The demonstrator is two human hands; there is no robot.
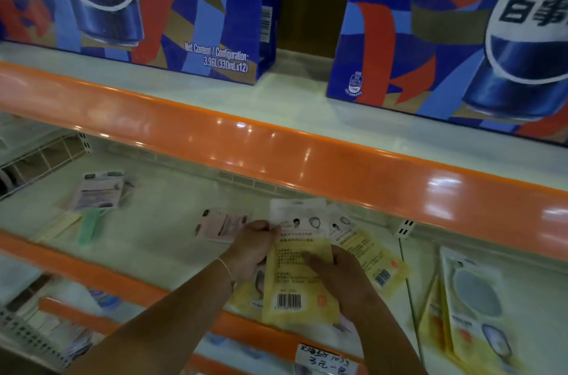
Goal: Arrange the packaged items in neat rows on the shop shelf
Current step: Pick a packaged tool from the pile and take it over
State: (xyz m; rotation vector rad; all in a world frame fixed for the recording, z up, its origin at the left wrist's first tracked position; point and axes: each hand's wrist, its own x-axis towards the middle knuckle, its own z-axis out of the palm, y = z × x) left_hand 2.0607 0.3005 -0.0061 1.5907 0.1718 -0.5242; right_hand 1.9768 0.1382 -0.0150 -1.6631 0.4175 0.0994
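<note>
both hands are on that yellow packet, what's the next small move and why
Probably lower the yellow packet flat onto the shelf and square it beside the second yellow packet, which lies slanted just to its right. The left hand grips its left edge, and the right hand its right side, and it overhangs the orange shelf lip, so it is not yet set in a row.

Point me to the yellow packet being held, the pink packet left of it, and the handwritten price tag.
yellow packet (pixel 295 276): head view, printed middle.
pink packet (pixel 222 225): head view, centre of its face.
price tag (pixel 327 359): head view, handwritten middle.
</note>
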